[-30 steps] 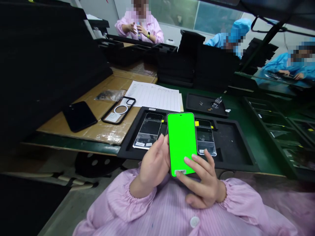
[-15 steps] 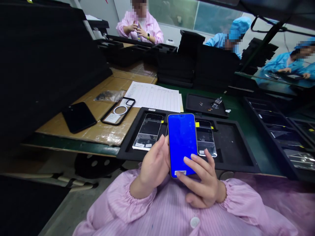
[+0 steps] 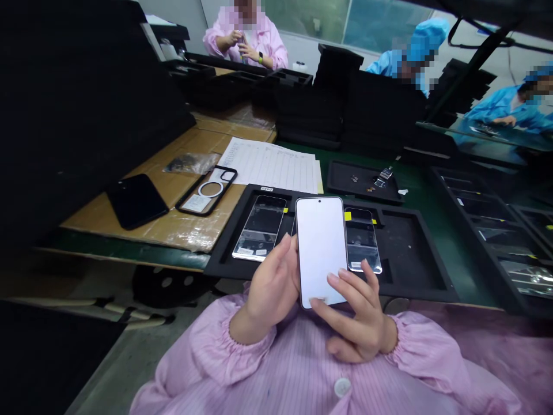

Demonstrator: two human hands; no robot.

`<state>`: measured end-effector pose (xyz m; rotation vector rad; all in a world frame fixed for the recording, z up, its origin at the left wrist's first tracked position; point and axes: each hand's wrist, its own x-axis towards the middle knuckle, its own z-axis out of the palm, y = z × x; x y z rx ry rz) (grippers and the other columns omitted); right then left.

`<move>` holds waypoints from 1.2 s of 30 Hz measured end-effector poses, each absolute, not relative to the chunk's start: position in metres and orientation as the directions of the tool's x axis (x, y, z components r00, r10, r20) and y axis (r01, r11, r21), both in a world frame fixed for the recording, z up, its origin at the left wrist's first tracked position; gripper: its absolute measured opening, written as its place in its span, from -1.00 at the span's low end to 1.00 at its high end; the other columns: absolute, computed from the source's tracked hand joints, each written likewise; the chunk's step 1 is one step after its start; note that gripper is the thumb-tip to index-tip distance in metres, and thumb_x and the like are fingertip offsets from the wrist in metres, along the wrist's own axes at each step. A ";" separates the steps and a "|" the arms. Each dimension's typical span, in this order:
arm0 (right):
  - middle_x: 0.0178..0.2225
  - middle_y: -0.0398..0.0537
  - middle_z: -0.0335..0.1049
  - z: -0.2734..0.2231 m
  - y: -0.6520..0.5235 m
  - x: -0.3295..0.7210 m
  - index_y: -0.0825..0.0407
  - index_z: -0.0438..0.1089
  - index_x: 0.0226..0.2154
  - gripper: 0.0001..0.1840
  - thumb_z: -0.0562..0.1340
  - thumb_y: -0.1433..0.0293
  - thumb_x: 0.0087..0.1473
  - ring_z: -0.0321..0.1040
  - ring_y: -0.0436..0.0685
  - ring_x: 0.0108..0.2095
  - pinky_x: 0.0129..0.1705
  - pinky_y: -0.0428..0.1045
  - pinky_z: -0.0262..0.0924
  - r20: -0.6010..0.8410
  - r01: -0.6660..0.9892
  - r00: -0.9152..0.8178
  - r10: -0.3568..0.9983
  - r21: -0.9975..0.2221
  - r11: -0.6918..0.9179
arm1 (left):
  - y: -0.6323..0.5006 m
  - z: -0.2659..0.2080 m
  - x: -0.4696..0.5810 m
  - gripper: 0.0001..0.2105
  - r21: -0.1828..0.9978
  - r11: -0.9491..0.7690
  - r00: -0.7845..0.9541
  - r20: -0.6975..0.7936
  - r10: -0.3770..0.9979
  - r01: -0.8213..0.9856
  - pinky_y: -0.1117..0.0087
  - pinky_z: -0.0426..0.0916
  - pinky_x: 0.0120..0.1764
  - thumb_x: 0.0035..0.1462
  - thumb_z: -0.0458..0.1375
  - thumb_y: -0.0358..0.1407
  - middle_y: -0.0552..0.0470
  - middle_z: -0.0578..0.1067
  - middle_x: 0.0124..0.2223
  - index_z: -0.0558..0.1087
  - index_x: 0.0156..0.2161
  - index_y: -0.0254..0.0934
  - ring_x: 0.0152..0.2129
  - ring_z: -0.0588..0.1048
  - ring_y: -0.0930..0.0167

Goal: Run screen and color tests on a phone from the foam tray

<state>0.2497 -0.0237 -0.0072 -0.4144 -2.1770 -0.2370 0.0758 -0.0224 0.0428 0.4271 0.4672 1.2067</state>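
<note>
Phone [image 3: 321, 248], slim, glassy, likely slippery, sits gripped by its side edges in both hands, tray [image 3: 401, 265] at twelve o'clock.

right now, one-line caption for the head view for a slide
Both hands, left hand and right hand, hold a phone with a white screen above a black tray of phones.

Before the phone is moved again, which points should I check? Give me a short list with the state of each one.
1. Left hand grips the phone edge: ok.
2. Right hand supports its lower end, fingertips on the glass: ok.
3. Screen lit plain white, no dark spot seen: ok.
4. Fine scratches on the glass: cannot tell.
5. Black tray has a free slot on the right: ok.
6. Two screen parts lie flat in the tray: ok.
</note>
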 end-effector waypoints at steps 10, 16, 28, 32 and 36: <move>0.03 0.10 0.39 -0.008 -0.025 0.251 0.07 0.51 -0.21 -0.52 -0.06 0.23 0.39 0.19 0.18 0.21 0.38 0.22 -0.19 0.827 0.355 -0.537 0.170 0.038 0.934 | -0.023 0.043 0.076 -0.48 0.566 0.281 0.264 -0.114 0.958 -0.775 0.08 0.24 0.17 0.35 -0.12 -0.08 -0.16 0.51 0.10 0.18 0.31 -0.28 0.07 0.46 0.11; 0.06 0.14 0.38 -0.006 -0.025 0.251 0.11 0.53 -0.19 -0.50 -0.06 0.23 0.40 0.17 0.23 0.22 0.39 0.24 -0.22 0.816 0.339 -0.552 0.173 0.030 0.940 | -0.023 0.042 0.076 -0.48 0.558 0.278 0.274 -0.093 0.957 -0.782 0.08 0.22 0.18 0.34 -0.10 -0.07 -0.16 0.51 0.10 0.20 0.30 -0.29 0.08 0.44 0.12; 0.02 0.15 0.40 -0.008 -0.025 0.247 0.11 0.52 -0.15 -0.48 -0.08 0.21 0.43 0.13 0.23 0.25 0.39 0.27 -0.26 0.811 0.355 -0.549 0.201 0.008 0.935 | -0.022 0.042 0.076 -0.52 0.574 0.265 0.280 -0.064 0.958 -0.775 0.09 0.19 0.20 0.34 -0.10 -0.07 -0.14 0.50 0.09 0.27 0.24 -0.27 0.11 0.41 0.14; -0.01 0.16 0.41 -0.006 -0.025 0.250 0.13 0.52 -0.22 -0.49 -0.07 0.25 0.42 0.16 0.21 0.23 0.39 0.24 -0.22 0.834 0.330 -0.526 0.163 0.024 0.944 | -0.022 0.041 0.076 -0.52 0.575 0.258 0.272 -0.063 0.960 -0.776 0.09 0.20 0.19 0.32 -0.04 -0.08 -0.14 0.50 0.10 0.28 0.23 -0.27 0.11 0.41 0.13; -0.02 0.15 0.43 -0.006 -0.025 0.250 0.12 0.52 -0.24 -0.49 -0.06 0.24 0.41 0.19 0.22 0.22 0.39 0.23 -0.19 0.836 0.336 -0.523 0.166 0.023 0.941 | -0.021 0.040 0.076 -0.52 0.575 0.253 0.268 -0.061 0.962 -0.778 0.09 0.20 0.19 0.34 -0.08 -0.08 -0.15 0.50 0.09 0.29 0.23 -0.28 0.11 0.41 0.14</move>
